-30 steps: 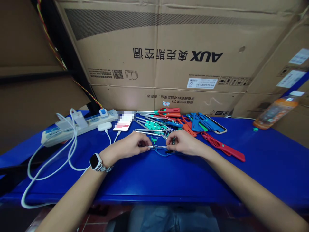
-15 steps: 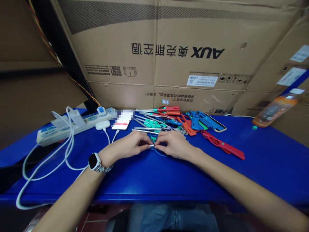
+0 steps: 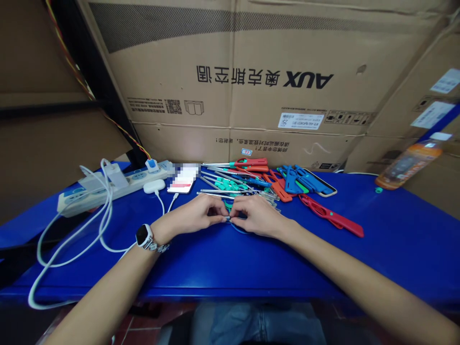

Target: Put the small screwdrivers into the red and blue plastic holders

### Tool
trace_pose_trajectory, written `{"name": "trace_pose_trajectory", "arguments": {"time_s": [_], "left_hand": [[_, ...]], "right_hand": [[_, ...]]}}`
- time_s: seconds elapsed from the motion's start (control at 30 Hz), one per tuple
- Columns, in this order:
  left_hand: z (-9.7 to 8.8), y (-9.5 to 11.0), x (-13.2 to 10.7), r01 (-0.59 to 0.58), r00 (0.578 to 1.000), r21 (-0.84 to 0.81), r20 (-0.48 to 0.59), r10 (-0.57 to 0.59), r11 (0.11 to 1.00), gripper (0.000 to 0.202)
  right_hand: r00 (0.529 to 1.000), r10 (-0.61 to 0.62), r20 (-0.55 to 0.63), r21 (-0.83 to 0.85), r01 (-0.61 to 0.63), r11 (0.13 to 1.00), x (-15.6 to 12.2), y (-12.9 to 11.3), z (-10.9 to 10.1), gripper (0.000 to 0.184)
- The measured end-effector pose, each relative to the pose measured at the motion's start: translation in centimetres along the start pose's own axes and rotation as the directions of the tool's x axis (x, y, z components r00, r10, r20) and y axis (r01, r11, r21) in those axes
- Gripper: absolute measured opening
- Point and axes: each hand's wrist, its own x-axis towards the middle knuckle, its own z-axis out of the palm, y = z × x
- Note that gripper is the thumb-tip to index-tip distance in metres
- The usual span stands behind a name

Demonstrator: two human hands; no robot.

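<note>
- Left hand point(image 3: 206, 213) and right hand point(image 3: 257, 216) pinch a small metal piece point(image 3: 227, 218) between their fingertips, right of the phone point(image 3: 182, 186) and nearer the person.
- Best pinch lightly, ends aligned.
- The blue loop point(image 3: 239, 230), also phone's right, should hang free.

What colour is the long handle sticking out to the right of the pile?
The long handle is red; it shows best in the head view.
</note>
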Motion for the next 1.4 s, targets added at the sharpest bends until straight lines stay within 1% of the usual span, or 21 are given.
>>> {"name": "trace_pose_trajectory", "arguments": {"time_s": [0.1,0.3,0.47,0.7,0.77,0.97,1.07,1.23,1.4], "left_hand": [[-0.1,-0.1,-0.1,-0.011,1.000,-0.015,0.022,0.011,1.000,0.020],[-0.2,0.0,-0.1,-0.024,0.999,-0.024,0.034,0.024,0.999,0.022],[-0.2,0.0,0.0,-0.036,0.999,-0.035,0.036,0.037,0.999,0.023],[0.0,0.1,0.0,-0.019,0.999,-0.075,0.037,0.021,0.997,0.023],[0.1,0.1,0.0,-0.009,1.000,-0.071,0.026,0.011,0.997,0.021],[0.3,0.3,0.1,0.037,0.999,-0.069,0.010,-0.037,0.997,0.019],[0.4,0.4,0.1,0.045,0.999,-0.060,0.021,-0.044,0.997,0.018],[0.8,0.1,0.2,0.008,1.000,-0.074,0.009,-0.008,0.997,0.016],[1.1,0.1,0.3,0.024,1.000,-0.074,0.016,-0.023,0.997,0.016]], "right_hand": [[0.999,-0.006,0.033,0.049,0.005,0.999,-0.1,0.0,-0.4,0.003],[0.998,-0.006,0.064,0.081,0.001,0.997,-0.3,0.0,-0.9,0.006],[0.999,-0.020,0.037,0.080,0.017,0.997,-0.3,0.1,-0.9,0.005],[0.997,-0.076,0.015,0.025,0.076,0.997,-0.4,0.2,-0.7,0.007],[0.998,-0.059,0.013,0.020,0.058,0.998,-0.3,0.1,-0.6,0.008],[0.998,0.051,0.022,-0.006,-0.051,0.999,-0.8,-0.4,-0.6,0.011],[0.997,0.064,0.048,0.001,-0.064,0.998,-1.5,-0.7,-0.9,0.016],[0.995,0.073,0.075,-0.013,-0.072,0.997,-2.2,-0.6,-0.9,0.013],[0.997,0.057,0.056,-0.046,-0.055,0.997,-2.1,-0.1,-0.5,0.016]]}}
